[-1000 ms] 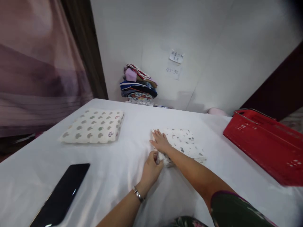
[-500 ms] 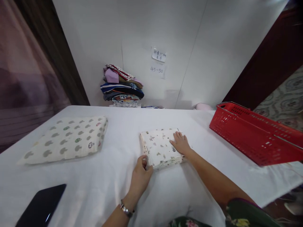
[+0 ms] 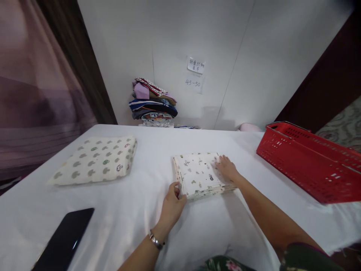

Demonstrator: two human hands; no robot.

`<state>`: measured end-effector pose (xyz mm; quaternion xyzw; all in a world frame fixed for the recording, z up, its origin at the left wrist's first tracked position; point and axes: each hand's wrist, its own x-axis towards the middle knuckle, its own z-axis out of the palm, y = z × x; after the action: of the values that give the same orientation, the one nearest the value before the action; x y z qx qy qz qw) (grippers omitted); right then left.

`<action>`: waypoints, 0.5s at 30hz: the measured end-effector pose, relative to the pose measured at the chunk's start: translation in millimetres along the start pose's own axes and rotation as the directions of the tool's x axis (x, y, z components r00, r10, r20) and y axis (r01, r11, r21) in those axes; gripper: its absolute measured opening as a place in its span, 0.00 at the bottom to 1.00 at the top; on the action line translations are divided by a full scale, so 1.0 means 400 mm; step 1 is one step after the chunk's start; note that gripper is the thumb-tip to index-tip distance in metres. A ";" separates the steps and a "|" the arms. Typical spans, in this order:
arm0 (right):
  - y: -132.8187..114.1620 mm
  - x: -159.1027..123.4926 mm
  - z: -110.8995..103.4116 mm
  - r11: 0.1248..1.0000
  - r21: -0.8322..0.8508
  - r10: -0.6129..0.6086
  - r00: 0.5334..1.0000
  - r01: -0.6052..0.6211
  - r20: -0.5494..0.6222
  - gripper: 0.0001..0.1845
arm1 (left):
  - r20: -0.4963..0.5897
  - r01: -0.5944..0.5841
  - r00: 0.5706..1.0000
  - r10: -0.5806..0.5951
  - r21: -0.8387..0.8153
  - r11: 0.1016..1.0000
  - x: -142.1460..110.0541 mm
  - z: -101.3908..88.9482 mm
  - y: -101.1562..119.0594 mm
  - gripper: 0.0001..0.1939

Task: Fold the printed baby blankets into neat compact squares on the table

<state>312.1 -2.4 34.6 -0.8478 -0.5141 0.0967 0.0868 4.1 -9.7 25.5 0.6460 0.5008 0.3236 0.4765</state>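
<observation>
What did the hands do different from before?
The right hand moved across the folded cloth, from its left side to its right side. The left hand stayed at the cloth's near left corner. The mushroom cloth, black phone and red basket stayed put.

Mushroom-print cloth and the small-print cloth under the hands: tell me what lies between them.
Only a bare stretch of white cover lies between the mushroom-print cloth and the small-print cloth, as the head view shows.
</observation>
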 end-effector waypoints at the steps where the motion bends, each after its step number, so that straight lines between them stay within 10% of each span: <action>1: 0.013 -0.004 0.007 1.000 0.001 0.005 1.000 -0.005 -0.008 0.32 | 0.003 0.002 1.000 -0.002 0.003 1.000 -0.001 0.000 0.000 0.23; 7: 0.048 -0.016 0.027 0.968 0.252 0.025 1.000 -0.023 -0.005 0.33 | 0.013 0.018 1.000 -0.018 0.008 1.000 -0.011 -0.001 0.011 0.23; 15: 0.112 -0.100 -0.031 0.710 0.648 0.333 0.942 -0.277 0.039 0.35 | 0.016 0.041 0.999 -0.040 -0.005 0.999 -0.009 0.001 0.005 0.24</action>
<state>335.4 -58.7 38.5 -0.8422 -0.2981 0.2458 0.3761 4.0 -13.4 27.5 0.6370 0.5092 0.3101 0.4886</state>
